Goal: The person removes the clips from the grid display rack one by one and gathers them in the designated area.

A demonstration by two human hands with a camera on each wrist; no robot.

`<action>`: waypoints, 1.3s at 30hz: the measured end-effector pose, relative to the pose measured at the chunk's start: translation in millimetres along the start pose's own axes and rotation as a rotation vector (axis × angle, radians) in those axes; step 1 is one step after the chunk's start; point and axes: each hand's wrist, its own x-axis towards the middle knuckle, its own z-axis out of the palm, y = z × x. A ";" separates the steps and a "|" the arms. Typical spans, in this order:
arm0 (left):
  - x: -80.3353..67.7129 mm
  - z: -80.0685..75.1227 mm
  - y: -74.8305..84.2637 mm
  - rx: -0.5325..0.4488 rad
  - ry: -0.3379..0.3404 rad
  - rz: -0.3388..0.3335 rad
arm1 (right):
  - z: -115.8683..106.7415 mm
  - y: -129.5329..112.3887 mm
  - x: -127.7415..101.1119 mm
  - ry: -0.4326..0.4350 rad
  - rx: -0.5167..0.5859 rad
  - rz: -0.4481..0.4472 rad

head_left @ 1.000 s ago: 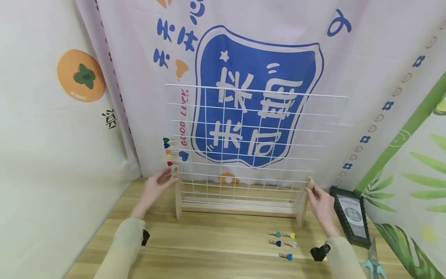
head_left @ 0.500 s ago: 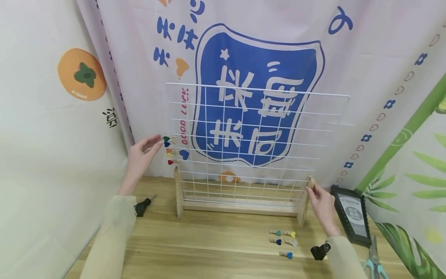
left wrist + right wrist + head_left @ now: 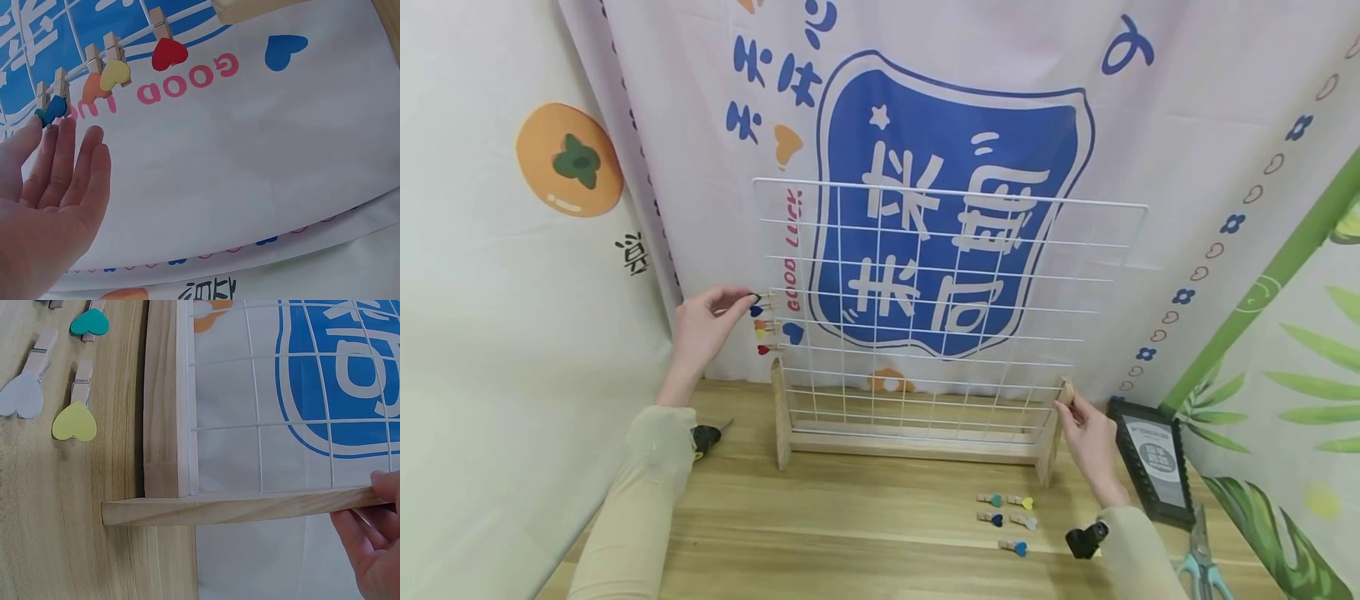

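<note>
Left hand (image 3: 703, 321) at green clip (image 3: 41, 116), right hand (image 3: 1086, 429) holding wooden stand (image 3: 237, 506)

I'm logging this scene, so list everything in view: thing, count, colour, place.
Wire grid: one, white, upright in a stand at the back of the table.
Stand: one, pale wood, holding the grid's lower edge.
Clipped pegs: five, wooden with green, blue, orange, yellow and red hearts, on the grid's left edge.
Loose pegs: five, heart-tipped, on the table in front of the stand's right end.
Picture frame: one, black, flat at the right.
Scissors: one pair, teal handles, near right corner.
Table: one, light wood.
Backdrop cloth: white with a blue badge, behind the grid.
Left hand: fingertips at the top clipped peg.
Right hand: holding the stand's right post.
</note>
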 end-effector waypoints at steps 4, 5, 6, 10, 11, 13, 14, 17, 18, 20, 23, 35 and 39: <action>1.2 -0.9 0.5 0.012 -0.015 0.011 | -0.1 0.8 -1.3 -0.003 -0.005 -0.002; 1.5 -0.9 0.7 0.016 -0.014 0.017 | 0.0 1.1 -1.6 -0.005 -0.004 -0.002; 1.7 -1.1 1.1 0.019 -0.010 0.025 | 0.0 1.2 -1.9 -0.005 -0.005 -0.002; 2.1 0.0 3.0 0.018 0.024 0.050 | 0.8 1.9 -2.7 -0.003 -0.005 -0.006; 2.1 0.0 3.9 0.014 0.035 0.053 | 1.1 1.9 -2.8 -0.002 -0.003 -0.008; 2.3 0.4 4.8 0.005 0.059 0.055 | 1.9 2.1 -3.2 -0.002 0.000 -0.011; 2.5 0.1 5.3 0.001 0.073 0.055 | 2.2 2.0 -3.3 -0.001 0.002 -0.014; 2.9 -2.3 5.1 -0.013 0.121 0.057 | 2.5 1.4 -3.4 0.001 -0.003 -0.023; 3.0 -3.4 4.3 -0.016 0.141 0.058 | 2.3 1.3 -3.4 0.001 -0.006 -0.024; 1.8 -6.9 3.3 -0.035 0.168 0.047 | 1.9 0.6 -2.8 0.001 -0.009 -0.026; -3.1 -13.2 3.0 -0.062 0.180 0.005 | 0.9 -0.1 -1.9 -0.003 -0.014 -0.020; -49.2 -8.4 16.8 -0.113 -0.019 -0.042 | -0.9 0.0 -0.9 0.003 -0.020 -0.008; -69.9 13.8 12.4 -0.126 -0.114 -0.030 | -1.8 -1.2 -0.9 0.003 -0.033 -0.006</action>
